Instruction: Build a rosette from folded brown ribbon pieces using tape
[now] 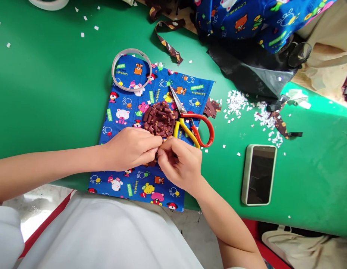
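Two hands of yours meet over the blue printed cloth (113, 188); your left hand (134, 147) has thumb and fingers pressed together, and your right hand (180, 158) does likewise against it, though what they pinch is hidden from this angle; the brown pieces (159, 119) sit in a ringed cluster on the cloth, just beyond your fingertips.

Mind the scissors (194, 123), lying right beside that cluster near your right hand; a knock from your knuckles could swing them into the pieces and disturb the ring. The cloth's near edge reaches the edge of the green table (218, 179) by your pale garment (106, 231); leaning in could drag everything, the tape roll (114, 73) included.

For writing, the cloth repeats "Loveable" and "little", plus green tags reading something like "kobyou" (the second letter is doubtful); no brand is legible on the phone (260, 175) or scissors.
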Available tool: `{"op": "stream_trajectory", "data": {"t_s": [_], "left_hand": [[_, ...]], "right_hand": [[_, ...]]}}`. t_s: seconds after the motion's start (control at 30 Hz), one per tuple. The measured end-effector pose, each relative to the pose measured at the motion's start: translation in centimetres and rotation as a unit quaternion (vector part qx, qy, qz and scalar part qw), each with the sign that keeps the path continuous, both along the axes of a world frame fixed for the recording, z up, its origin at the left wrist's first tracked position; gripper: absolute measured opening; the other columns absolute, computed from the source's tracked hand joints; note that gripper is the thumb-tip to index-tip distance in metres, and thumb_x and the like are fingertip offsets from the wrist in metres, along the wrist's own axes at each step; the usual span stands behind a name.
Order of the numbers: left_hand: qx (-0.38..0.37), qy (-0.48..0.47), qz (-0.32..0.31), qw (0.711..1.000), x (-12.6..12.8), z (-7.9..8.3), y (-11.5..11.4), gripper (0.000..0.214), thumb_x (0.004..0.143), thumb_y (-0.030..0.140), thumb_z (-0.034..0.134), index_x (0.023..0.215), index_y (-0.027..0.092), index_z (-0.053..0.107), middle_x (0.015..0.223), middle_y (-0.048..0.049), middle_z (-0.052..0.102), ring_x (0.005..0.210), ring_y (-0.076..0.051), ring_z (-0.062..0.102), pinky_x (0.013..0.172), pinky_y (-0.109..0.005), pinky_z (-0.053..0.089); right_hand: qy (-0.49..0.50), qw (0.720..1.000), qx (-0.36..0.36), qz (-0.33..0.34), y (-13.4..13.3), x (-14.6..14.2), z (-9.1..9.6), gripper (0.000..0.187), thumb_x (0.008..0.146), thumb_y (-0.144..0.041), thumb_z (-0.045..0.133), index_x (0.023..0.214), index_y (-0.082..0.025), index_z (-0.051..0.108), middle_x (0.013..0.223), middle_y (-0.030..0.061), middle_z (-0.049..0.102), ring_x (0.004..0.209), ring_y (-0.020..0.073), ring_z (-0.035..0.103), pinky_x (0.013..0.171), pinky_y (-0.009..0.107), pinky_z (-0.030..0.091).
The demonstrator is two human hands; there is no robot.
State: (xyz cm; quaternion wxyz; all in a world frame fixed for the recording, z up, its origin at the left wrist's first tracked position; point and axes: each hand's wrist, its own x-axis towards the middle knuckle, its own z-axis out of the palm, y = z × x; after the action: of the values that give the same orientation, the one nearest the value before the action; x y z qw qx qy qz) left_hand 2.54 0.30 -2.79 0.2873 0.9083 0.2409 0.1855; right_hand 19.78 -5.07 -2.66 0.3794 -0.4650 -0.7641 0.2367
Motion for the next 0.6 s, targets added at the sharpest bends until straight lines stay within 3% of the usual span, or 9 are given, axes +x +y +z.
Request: {"op": "stream_trajectory", "data": {"t_s": [0.6], "left_hand": [[-0.093,0.014,-0.015,0.995,0.01,0.44,0.25,0.024,0.091,0.021,0.034,0.068,0.019,0.040,0.058,0.0026,0.047,0.055,-0.011,0.043,0.055,-0.024,0.031]], "right_hand": [[0.009,1.000,-0.008,0.000,0.14,0.05,0.22,0.018,0.080,-0.005,0.050,0.070,-0.019,0.043,0.057,-0.0065,0.041,0.051,0.0034,0.032,0.047,0.016,0.029]]}}
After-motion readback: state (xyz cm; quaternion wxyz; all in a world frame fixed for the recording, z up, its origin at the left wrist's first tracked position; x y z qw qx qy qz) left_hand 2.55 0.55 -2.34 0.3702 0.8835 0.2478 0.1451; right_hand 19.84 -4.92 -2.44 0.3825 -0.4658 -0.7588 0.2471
